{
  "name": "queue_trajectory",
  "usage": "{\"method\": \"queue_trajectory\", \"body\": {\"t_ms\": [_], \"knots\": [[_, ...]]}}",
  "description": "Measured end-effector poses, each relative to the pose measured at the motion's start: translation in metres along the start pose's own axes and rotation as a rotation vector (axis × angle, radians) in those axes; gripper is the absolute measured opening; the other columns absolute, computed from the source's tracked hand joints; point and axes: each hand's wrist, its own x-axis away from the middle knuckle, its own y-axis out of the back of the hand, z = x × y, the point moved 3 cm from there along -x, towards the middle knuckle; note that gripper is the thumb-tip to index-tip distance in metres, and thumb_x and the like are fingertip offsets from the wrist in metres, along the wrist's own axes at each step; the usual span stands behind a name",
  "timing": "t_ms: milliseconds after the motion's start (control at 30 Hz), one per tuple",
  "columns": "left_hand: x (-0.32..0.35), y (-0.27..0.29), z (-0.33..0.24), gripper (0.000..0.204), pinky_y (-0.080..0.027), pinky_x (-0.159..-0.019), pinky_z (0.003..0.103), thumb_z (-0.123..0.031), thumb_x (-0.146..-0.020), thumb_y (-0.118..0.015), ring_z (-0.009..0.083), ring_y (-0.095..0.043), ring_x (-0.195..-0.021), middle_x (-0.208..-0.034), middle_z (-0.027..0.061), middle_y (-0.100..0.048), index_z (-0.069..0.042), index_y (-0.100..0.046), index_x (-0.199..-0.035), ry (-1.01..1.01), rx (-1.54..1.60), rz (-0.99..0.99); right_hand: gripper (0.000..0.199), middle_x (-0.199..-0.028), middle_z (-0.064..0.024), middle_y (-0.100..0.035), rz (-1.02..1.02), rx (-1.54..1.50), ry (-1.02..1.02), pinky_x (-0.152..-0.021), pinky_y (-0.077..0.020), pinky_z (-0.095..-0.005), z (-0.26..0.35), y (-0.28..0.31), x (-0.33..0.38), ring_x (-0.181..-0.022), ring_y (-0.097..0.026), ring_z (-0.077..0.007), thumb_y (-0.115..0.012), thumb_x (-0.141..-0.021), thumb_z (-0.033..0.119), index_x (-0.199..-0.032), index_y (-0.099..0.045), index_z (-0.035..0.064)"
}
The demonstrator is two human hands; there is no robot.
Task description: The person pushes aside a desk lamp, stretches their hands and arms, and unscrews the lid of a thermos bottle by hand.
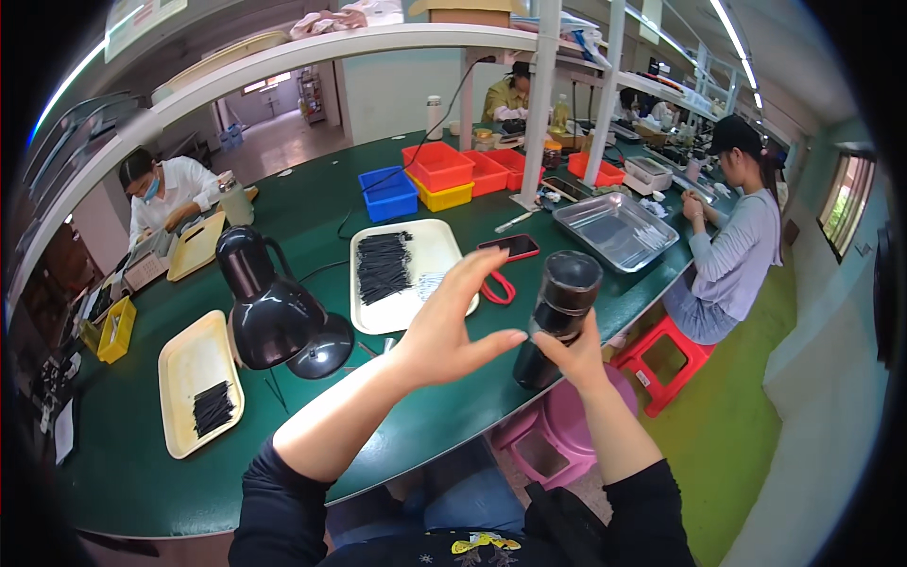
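Note:
A dark, glossy drinking bottle (570, 283) stands slightly tilted near the table's front edge, its capped top toward me. My right hand (578, 357) is wrapped round its middle, the thumb across the near side and the other fingers mostly hidden. To the left of the bottle, my left hand (442, 331) is held in the air with fingers stretched and thumb pointing at the bottle; nothing is in it. Beyond that hand lies a cream tray (430, 234) with a pile of thin black sticks (383, 265) and some pale thin pieces, partly covered by my fingers.
A black desk lamp (260, 302) stands left, beside a second cream tray (179, 378) with black sticks. A phone (510, 248), red-handled scissors (498, 289) and a metal tray (590, 227) lie ahead. Coloured bins (387, 196) sit farther back. A co-worker (742, 227) sits at right.

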Motion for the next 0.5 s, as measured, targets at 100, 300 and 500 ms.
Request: {"method": "queue_trajectory", "body": {"t_ms": [100, 300, 500], "knots": [[-0.034, -0.010, -0.006, 0.082, -0.025, -0.101, 0.036, -0.026, -0.067, -0.072, 0.0302, -0.031, -0.123, -0.131, 0.0197, -0.032, 0.000, -0.026, -0.131, -0.096, -0.023, 0.040, 0.074, -0.104, -0.0092, -0.051, -0.001, -0.074, 0.000, -0.080, -0.0433, -0.0301, 0.001, -0.008, 0.002, -0.093, -0.053, -0.0169, -0.076, -0.060, 0.009, -0.119, -0.032, 0.0024], [-0.062, -0.035, 0.001, 0.093, -0.029, -0.098, 0.034, -0.028, -0.064, -0.074, 0.0299, -0.037, -0.119, -0.124, 0.0214, -0.041, 0.003, -0.020, -0.132, 0.070, 0.191, 0.291, 0.075, -0.105, -0.0103, -0.050, -0.039, 0.238, -0.012, -0.079, -0.0442, -0.0302, 0.008, -0.009, 0.010, -0.094, -0.053, -0.0179, -0.078, -0.058, 0.012, -0.117, -0.034, 0.0022], [-0.028, -0.038, -0.039, 0.077, -0.034, -0.091, 0.037, -0.028, -0.059, -0.076, 0.0303, -0.044, -0.106, -0.108, 0.0147, -0.049, -0.002, -0.039, -0.121, -0.101, 0.092, 0.193, 0.071, -0.104, -0.0096, -0.051, 0.162, 0.194, -0.050, -0.080, -0.0440, -0.0309, -0.001, 0.000, 0.052, -0.095, -0.053, -0.0181, -0.075, -0.059, 0.013, -0.118, -0.036, 0.0015]]}}
